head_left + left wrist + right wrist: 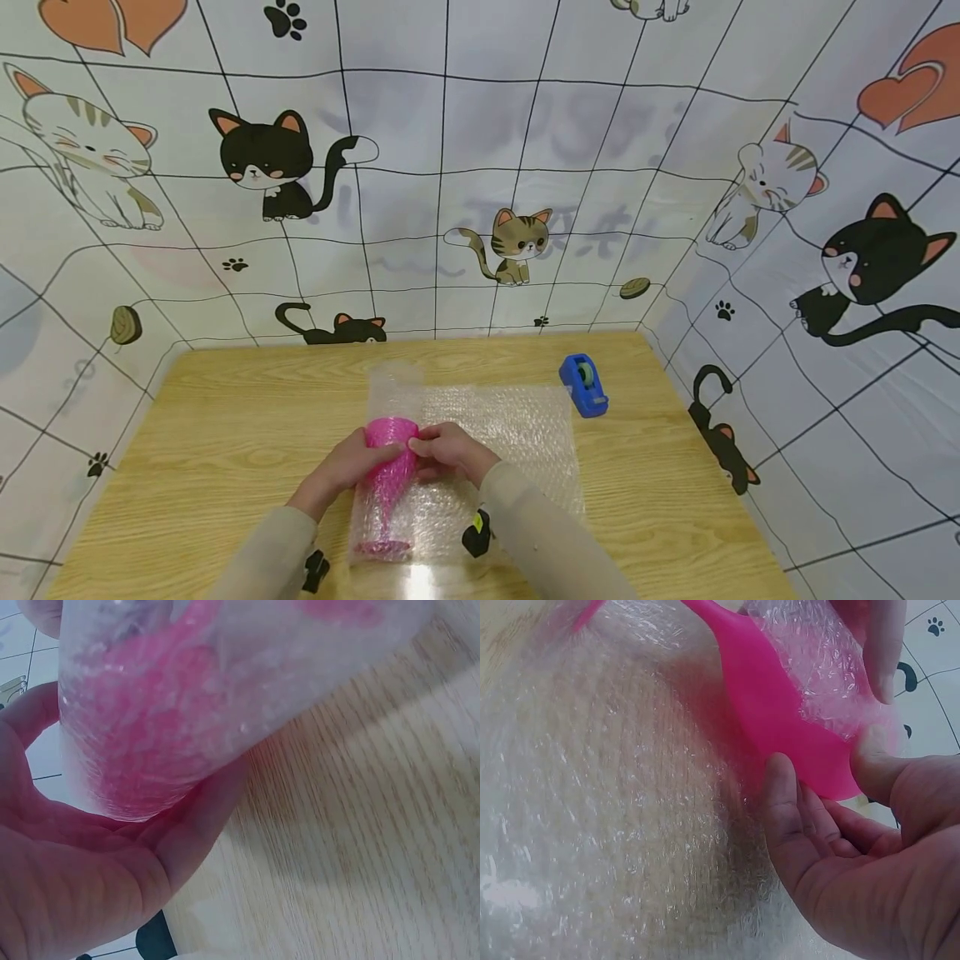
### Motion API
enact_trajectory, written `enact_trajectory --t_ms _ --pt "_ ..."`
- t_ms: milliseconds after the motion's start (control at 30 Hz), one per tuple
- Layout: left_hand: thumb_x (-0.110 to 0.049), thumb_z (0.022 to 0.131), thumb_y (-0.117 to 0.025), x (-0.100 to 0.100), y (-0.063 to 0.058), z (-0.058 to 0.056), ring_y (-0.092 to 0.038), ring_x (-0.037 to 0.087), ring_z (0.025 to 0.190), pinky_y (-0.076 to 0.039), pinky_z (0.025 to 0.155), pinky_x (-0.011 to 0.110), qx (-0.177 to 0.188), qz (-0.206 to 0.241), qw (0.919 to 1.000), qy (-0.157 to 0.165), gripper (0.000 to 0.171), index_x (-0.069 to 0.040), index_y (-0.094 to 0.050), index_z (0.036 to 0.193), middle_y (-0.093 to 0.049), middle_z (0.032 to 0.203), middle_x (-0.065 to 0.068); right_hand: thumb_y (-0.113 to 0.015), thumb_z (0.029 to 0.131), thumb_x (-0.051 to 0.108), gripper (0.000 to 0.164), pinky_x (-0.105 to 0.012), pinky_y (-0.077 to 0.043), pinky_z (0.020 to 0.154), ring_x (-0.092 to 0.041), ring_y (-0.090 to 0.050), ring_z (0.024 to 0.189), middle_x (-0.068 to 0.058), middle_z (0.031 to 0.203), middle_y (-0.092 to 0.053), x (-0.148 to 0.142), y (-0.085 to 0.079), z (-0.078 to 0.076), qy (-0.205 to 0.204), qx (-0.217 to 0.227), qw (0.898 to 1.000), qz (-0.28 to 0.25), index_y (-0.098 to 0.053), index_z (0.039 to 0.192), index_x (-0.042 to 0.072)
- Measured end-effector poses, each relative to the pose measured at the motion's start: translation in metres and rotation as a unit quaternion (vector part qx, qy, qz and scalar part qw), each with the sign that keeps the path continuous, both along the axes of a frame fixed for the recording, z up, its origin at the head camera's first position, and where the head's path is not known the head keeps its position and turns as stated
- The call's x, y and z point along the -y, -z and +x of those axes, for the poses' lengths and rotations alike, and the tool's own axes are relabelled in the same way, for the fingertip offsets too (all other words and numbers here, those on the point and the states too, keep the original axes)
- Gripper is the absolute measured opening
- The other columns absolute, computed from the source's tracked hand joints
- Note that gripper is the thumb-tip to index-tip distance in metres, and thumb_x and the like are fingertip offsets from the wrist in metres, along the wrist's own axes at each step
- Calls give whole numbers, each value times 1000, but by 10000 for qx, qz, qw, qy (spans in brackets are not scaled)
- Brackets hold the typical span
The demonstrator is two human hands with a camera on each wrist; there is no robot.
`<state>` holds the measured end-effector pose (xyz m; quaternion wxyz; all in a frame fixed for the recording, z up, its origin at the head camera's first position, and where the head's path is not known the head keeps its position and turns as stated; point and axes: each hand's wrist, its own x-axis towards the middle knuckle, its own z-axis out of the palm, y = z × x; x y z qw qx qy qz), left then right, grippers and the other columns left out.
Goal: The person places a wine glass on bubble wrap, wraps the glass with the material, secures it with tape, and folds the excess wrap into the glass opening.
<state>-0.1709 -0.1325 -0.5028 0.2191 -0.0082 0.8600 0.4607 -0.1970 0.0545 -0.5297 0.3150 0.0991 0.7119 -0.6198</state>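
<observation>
A bright pink goblet [390,479] lies on a sheet of bubble wrap [517,442], its rim toward the far side and its foot toward me. The sheet's left part is folded over the goblet, covering part of the bowl, stem and foot. From the left, my left hand [341,467] grips the wrapped bowl; in the left wrist view its fingers curl beneath the wrapped goblet [157,720]. My right hand [453,450] holds the bowl's right side near the rim. In the right wrist view, that side of the goblet [765,697] is bare between thumb and fingers.
A blue tape dispenser [585,385] stands at the far right, by the sheet's corner. The wooden table [247,400] meets cat-patterned sheeting [405,200] at the back and sides.
</observation>
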Motion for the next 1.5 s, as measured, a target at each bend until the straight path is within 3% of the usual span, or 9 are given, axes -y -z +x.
enact_trajectory --t_ms 300,500,767,1100,1267,1500 --pt "-50 81 -72 -6 -1 1 -57 43 116 -52 95 49 -51 -412 9991 -33 97 18 -32 138 -50 132 34 -65 94 15 37 -38 -61 74 -15 -67 69 -9 86 -69 -2 4 0 11 -11 10000 -97 -58 124 -4" --pt "-49 81 -72 -11 -5 3 -52 51 120 -50 95 55 -187 -691 9974 -51 100 20 -28 139 -47 134 38 -67 92 15 41 -39 -60 78 -19 -70 76 -12 90 -70 -6 -1 1 -81 -111 9999 62 -58 126 -6" --pt "-54 78 -71 -19 0 4 -52 53 118 -50 93 57 -308 -1065 9935 -250 111 20 -20 143 -48 133 40 -78 83 16 20 -33 -60 62 -11 -63 53 -14 73 -72 -10 -9 4 238 -782 9938 748 -74 88 -3" --pt "-53 75 -71 -26 0 6 -51 57 117 -49 93 60 -338 -1345 9898 -340 117 22 -12 144 -45 134 43 -76 83 7 14 -42 -61 69 -33 -74 73 -13 74 -71 -7 -21 7 192 -1283 9871 943 -69 89 -5" --pt "-56 76 -71 -25 3 7 -50 56 119 -48 94 60 -304 -1292 9906 -321 120 21 -10 145 -43 136 42 -74 85 7 18 -40 -61 71 -29 -73 74 -11 82 -69 -7 -20 9 112 -1189 9885 927 -67 95 -6" --pt "-64 80 -65 -18 1 7 -38 56 132 -40 104 63 -189 -929 9954 -152 121 20 -8 146 -32 145 42 -72 87 9 26 -40 -61 76 -26 -73 77 -13 91 -67 -6 -12 7 175 -583 9964 590 -65 107 -6"
